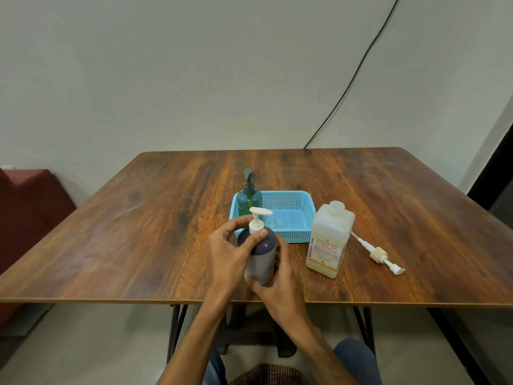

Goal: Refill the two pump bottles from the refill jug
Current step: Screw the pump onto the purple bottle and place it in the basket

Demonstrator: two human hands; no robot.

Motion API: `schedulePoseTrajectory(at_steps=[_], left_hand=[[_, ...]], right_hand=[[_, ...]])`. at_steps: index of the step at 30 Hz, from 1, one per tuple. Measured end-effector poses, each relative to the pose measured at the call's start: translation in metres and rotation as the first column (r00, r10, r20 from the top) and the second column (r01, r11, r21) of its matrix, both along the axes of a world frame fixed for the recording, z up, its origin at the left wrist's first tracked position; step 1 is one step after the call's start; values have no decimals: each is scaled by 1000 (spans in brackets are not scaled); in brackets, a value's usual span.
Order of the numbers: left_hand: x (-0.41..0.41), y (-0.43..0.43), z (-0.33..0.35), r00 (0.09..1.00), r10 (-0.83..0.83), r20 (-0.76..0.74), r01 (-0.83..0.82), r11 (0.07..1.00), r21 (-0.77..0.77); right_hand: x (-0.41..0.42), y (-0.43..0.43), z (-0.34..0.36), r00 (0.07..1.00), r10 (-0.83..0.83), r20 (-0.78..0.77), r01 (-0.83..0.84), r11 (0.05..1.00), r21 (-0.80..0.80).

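Note:
A dark grey pump bottle (262, 255) with a white pump head (257, 218) stands near the table's front edge. My left hand (231, 248) grips the white pump collar at its top. My right hand (274, 284) wraps around the bottle's lower body from the right. A teal pump bottle (249, 200) with a dark pump stands in the left end of a blue basket (298, 233). The translucent refill jug (330, 240), with no cap on its neck, stands right of the grey bottle. Pale yellow liquid shows near its bottom.
A loose white pump with its dip tube (379, 255) lies on the wooden table (138, 232) to the right of the jug. A black cable (358, 68) runs down the wall behind. A dark red seat (25, 212) is at the left.

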State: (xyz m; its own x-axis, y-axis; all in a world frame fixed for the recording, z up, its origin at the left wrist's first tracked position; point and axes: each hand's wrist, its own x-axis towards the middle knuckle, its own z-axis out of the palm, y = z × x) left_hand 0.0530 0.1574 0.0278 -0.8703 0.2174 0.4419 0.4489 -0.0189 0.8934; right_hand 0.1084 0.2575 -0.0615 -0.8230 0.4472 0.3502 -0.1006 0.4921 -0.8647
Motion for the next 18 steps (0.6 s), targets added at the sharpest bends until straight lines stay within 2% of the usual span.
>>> schedulePoseTrajectory(at_steps=[4,6,9,11,13,16,18], left_hand=[[-13,-14,6,963,-263,67,267,960,-79],[-12,-17,9,942,-325,87,331,941,-73],[-1,-9,10,981,-188,46,188,982,2],[5,-2,9,999,-48,-3,48,999,-4],[5,1,7,1000,17,-15,-17,1000,-24],[-5,-3,8,998,19,-68,-25,995,-97],[-13,-11,11,993,-102,-57,92,982,-165]], right_hand=[[1,-1,1,1000,6,-4,-6,1000,-17],[1,-2,0,1000,10,-5,-10,1000,-17],[2,-2,1,1000,1,5,-1,1000,-14],[2,-2,2,1000,0,9,0,1000,-11],[2,-2,2,1000,1,8,-1,1000,-9],[2,-2,3,1000,3,9,-3,1000,-21],[1,-2,3,1000,9,0,-9,1000,-29]])
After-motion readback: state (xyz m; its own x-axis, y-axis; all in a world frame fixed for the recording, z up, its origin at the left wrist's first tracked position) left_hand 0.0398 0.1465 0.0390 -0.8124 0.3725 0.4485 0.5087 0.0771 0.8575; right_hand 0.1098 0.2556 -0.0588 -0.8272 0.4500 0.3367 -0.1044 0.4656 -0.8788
